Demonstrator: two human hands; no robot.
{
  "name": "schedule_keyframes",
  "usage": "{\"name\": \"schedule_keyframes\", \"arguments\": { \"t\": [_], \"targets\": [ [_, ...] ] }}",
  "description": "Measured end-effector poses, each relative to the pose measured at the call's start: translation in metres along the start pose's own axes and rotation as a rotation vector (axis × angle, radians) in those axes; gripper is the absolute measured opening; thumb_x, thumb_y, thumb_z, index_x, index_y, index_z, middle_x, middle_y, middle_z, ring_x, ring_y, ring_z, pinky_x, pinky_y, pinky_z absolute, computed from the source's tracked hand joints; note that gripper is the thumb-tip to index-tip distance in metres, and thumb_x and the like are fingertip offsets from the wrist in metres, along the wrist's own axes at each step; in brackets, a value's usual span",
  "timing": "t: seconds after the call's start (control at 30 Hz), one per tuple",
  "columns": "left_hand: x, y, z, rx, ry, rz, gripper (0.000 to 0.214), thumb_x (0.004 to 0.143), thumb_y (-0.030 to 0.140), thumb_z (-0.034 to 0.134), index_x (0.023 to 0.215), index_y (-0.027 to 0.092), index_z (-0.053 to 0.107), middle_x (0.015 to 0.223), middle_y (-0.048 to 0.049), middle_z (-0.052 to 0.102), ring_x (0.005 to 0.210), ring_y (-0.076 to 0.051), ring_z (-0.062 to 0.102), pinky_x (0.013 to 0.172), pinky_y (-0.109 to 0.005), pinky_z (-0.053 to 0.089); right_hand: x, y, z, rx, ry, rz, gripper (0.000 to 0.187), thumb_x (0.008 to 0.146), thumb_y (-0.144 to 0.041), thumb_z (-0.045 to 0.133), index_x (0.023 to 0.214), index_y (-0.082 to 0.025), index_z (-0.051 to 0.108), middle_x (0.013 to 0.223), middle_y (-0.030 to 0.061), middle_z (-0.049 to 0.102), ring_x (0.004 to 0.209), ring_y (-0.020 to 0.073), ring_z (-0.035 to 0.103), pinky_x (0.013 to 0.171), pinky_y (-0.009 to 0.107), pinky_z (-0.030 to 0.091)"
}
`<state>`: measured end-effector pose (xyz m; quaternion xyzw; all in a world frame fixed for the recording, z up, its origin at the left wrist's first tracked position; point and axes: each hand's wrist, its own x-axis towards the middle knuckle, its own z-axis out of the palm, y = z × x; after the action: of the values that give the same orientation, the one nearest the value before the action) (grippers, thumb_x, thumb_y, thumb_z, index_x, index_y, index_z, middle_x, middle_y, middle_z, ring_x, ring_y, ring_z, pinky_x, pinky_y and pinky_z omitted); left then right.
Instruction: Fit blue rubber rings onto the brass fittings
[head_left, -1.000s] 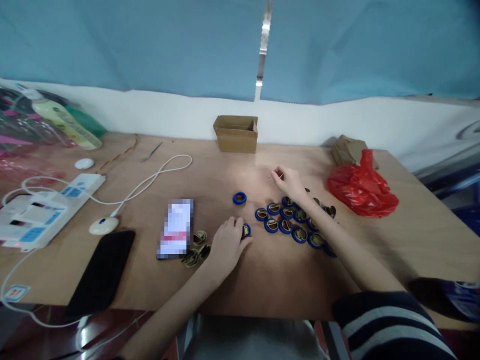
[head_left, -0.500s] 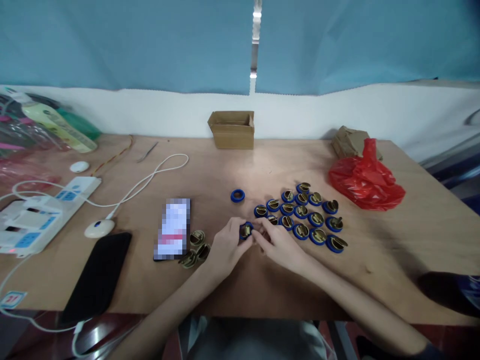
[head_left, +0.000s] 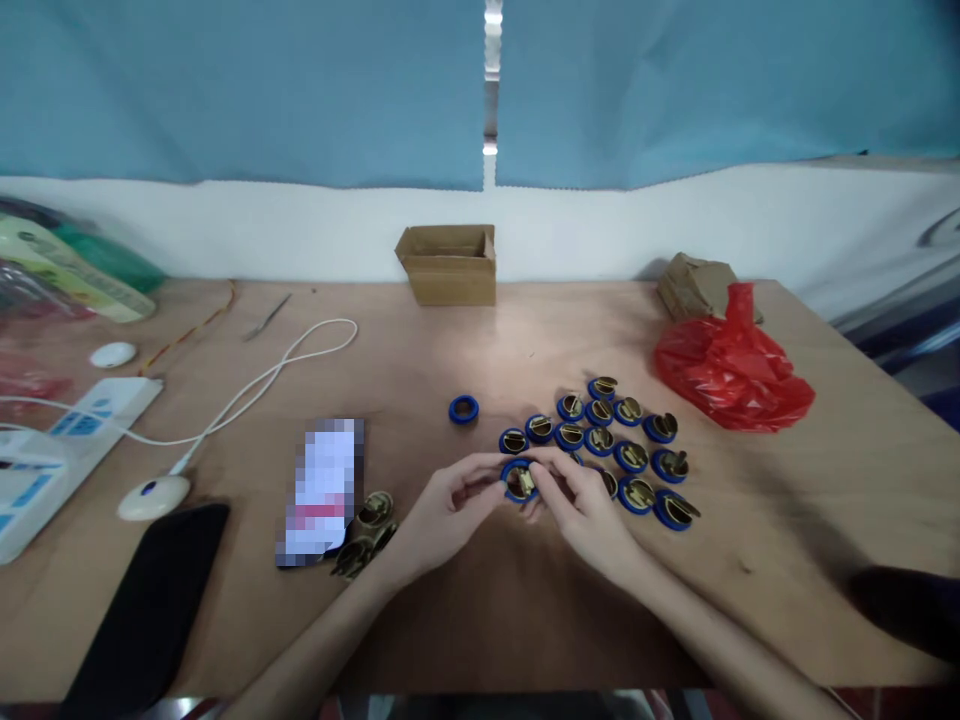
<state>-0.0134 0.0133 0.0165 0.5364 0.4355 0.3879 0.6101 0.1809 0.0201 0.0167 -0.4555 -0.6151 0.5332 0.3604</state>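
Note:
Both of my hands hold one blue ring with a brass-coloured metal insert (head_left: 519, 481) above the table. My left hand (head_left: 455, 505) pinches its left edge between thumb and fingers. On the other side, the fingers of my right hand (head_left: 581, 500) are closed on the rim, the thumb at the metal part. Several similar blue rings with brass inserts (head_left: 631, 457) lie grouped to the right, some partly hidden behind my right hand. A bare blue ring (head_left: 463, 409) lies just beyond my hands. By my left forearm is a small pile of loose brass inserts (head_left: 375, 510).
A lit phone (head_left: 321, 490) and a dark phone (head_left: 150, 600) lie left, near a power strip (head_left: 82, 430) and a white cable (head_left: 262, 380). An open cardboard box (head_left: 452, 280) stands at the back. At right are a red plastic bag (head_left: 731, 370) and a brown package (head_left: 694, 285).
My hands have moved slightly right with the held ring, which now faces the camera more. The view has shifted and tilted a little, so the table things sit lower.

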Motion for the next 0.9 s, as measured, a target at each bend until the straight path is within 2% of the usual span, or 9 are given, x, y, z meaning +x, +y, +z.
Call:
{"name": "schedule_keyframes", "arguments": {
  "t": [0.3, 0.43, 0.6, 0.9],
  "targets": [
    [-0.0012, 0.0023, -0.0070, -0.102, 0.007, -0.087, 0.029, 0.088, 0.030, 0.069, 0.114, 0.020, 0.074, 0.110, -0.0084, 0.079, 0.105, -0.025, 0.075, 0.100, -0.043, 0.058, -0.0043, -0.0038, 0.0001, -0.024, -0.048, -0.048, 0.030, 0.103, -0.036, 0.045, 0.126, -0.029, 0.063, 0.092, 0.0029, 0.074, 0.074, 0.0189, 0.074, 0.074, 0.034, 0.062],
    [-0.0011, -0.0003, -0.0069, -0.044, 0.087, -0.060, 0.023, 0.087, 0.027, 0.069, 0.107, 0.020, 0.077, 0.106, -0.0066, 0.080, 0.097, -0.023, 0.077, 0.092, -0.038, 0.061, -0.0042, -0.0007, 0.0000, -0.019, -0.065, -0.055, 0.030, 0.103, -0.032, 0.046, 0.127, -0.028, 0.064, 0.089, 0.0019, 0.075, 0.074, 0.0174, 0.074, 0.073, 0.031, 0.062],
    [-0.0007, -0.0035, -0.0080, 0.017, 0.118, -0.019, 0.022, 0.087, 0.027, 0.065, 0.105, 0.020, 0.077, 0.103, -0.0060, 0.081, 0.095, -0.022, 0.077, 0.085, -0.035, 0.064, -0.0045, 0.0009, 0.0006, -0.030, -0.080, -0.041, 0.029, 0.102, -0.031, 0.049, 0.127, -0.028, 0.064, 0.089, 0.0016, 0.075, 0.077, 0.0173, 0.074, 0.074, 0.031, 0.062],
    [-0.0001, -0.0046, -0.0088, 0.077, 0.113, -0.030, 0.021, 0.088, 0.026, 0.064, 0.102, 0.019, 0.078, 0.100, -0.0060, 0.081, 0.091, -0.022, 0.077, 0.083, -0.032, 0.063, -0.0042, -0.0012, -0.0007, -0.287, -0.116, -0.089, 0.026, 0.100, -0.027, 0.051, 0.119, -0.026, 0.068, 0.084, 0.0008, 0.075, 0.073, 0.0170, 0.070, 0.067, 0.028, 0.054]
  ]
}}
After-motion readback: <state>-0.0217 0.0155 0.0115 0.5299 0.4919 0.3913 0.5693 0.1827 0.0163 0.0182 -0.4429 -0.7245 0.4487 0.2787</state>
